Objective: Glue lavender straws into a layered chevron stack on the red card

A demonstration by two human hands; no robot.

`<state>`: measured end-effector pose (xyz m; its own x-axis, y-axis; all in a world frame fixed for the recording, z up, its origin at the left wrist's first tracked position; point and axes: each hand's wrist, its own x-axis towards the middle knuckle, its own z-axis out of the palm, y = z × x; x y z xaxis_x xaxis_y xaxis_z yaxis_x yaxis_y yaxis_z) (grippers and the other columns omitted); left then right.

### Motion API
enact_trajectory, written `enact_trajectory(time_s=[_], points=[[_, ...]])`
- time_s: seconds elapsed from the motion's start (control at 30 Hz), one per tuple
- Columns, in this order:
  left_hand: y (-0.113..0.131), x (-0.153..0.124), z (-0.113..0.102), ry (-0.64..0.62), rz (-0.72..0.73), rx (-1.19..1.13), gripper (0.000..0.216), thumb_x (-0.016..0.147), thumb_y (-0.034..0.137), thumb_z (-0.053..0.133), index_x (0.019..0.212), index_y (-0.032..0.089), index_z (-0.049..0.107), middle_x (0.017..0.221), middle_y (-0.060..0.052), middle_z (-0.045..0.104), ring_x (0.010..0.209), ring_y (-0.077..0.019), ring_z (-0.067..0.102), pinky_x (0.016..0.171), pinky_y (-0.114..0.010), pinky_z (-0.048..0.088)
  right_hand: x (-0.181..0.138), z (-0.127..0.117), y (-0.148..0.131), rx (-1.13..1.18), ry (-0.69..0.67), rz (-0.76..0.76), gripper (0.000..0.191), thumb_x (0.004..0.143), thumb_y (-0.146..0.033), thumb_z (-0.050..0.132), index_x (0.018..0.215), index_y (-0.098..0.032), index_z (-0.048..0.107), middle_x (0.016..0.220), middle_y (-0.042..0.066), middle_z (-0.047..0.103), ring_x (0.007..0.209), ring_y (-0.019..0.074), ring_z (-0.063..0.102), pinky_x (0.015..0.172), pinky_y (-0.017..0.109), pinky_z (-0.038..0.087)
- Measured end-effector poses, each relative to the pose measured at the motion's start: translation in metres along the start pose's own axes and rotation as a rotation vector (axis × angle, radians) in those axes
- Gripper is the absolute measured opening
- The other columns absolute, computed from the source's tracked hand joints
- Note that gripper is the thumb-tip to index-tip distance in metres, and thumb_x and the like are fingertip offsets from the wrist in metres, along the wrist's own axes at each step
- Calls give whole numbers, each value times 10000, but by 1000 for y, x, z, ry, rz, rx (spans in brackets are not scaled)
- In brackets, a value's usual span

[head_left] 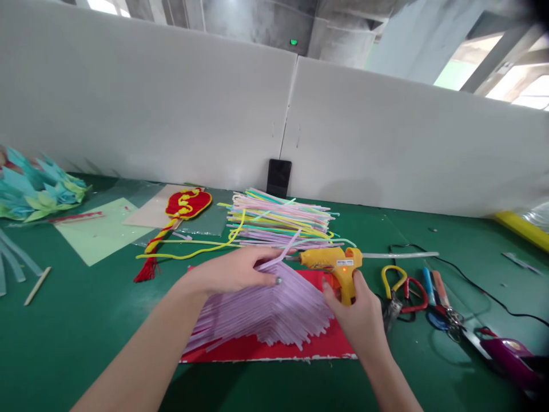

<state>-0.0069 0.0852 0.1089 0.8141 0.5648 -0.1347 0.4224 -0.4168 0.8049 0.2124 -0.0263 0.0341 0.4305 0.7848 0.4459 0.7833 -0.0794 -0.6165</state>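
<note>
Many lilac pipe cleaners lie side by side in a chevron-shaped panel over a red sheet. My left hand pinches the panel's upper edge, where one bent pipe cleaner sticks up past the fingers. My right hand is wrapped around the handle of a yellow hot glue gun. Its nozzle points left, close to my left fingertips, and a clear glue stick juts from its back. Whether the nozzle touches the pipe cleaner I cannot tell.
Behind my hands lies a pile of pastel pipe cleaners; a black phone leans on the white partition. Rightward are yellow-handled pliers, red-handled pliers, purple scissors and a black cord. A red-yellow fan-shaped craft lies left.
</note>
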Motion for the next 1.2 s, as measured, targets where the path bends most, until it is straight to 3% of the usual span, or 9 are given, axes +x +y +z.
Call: enact_trajectory(time_s=[0.37, 0.97, 1.2], points=[[2, 0, 0, -12, 3, -10, 564, 834, 260, 605, 1374, 242, 444, 1457, -18, 405, 1317, -223, 388, 1095, -317, 283, 1, 1, 5, -46, -6, -116, 197, 766, -381, 537, 729, -231, 414, 526, -69, 435, 416, 97, 376, 438, 228, 335], [1, 0, 0, -18, 11, -9, 570, 842, 302, 598, 1386, 263, 431, 1458, -11, 404, 1324, -233, 378, 1093, -323, 285, 0, 2, 8, -49, -15, -117, 164, 773, -339, 498, 713, -241, 381, 509, -74, 413, 421, 104, 368, 448, 236, 327], [2, -1, 0, -15, -9, -3, 588, 828, 313, 602, 1388, 268, 429, 1439, -13, 431, 1326, -262, 371, 1098, -378, 292, 0, 5, 11, -60, 15, -125, 171, 782, -375, 483, 729, -237, 398, 522, -64, 402, 436, 110, 351, 451, 249, 315]])
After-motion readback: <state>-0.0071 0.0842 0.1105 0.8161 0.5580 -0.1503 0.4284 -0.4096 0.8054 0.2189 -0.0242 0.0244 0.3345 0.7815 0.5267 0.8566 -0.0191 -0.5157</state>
